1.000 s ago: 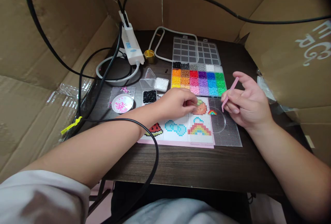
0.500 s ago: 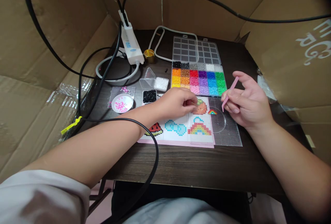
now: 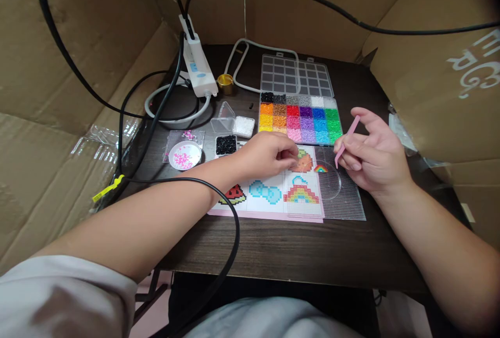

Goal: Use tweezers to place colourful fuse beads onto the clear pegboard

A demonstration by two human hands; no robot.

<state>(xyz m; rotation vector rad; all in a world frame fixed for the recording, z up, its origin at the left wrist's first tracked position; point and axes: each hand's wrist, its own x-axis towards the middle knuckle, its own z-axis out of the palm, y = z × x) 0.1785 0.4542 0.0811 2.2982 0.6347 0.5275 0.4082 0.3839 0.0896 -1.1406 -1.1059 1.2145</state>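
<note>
My left hand (image 3: pixel 269 154) rests curled on the pattern sheet (image 3: pixel 269 195), its fingertips touching the sheet beside the orange fruit picture (image 3: pixel 303 162). Whether it pinches a bead I cannot tell. My right hand (image 3: pixel 373 157) holds pink tweezers (image 3: pixel 347 141), tip pointing down above the clear pegboard (image 3: pixel 344 192). A small rainbow of beads (image 3: pixel 321 169) sits on that pegboard, left of the tweezers' tip. The open bead box (image 3: pixel 300 117) with coloured compartments lies just behind both hands.
A white dish of pink beads (image 3: pixel 185 155), a small pegboard (image 3: pixel 172 142), a tub of black beads (image 3: pixel 226 145) and a tub of white beads (image 3: pixel 244 126) stand at the left. Cables (image 3: pixel 167 103), a white power adapter (image 3: pixel 199 64) and a gold cap (image 3: pixel 225 84) lie behind. Cardboard walls surround the table.
</note>
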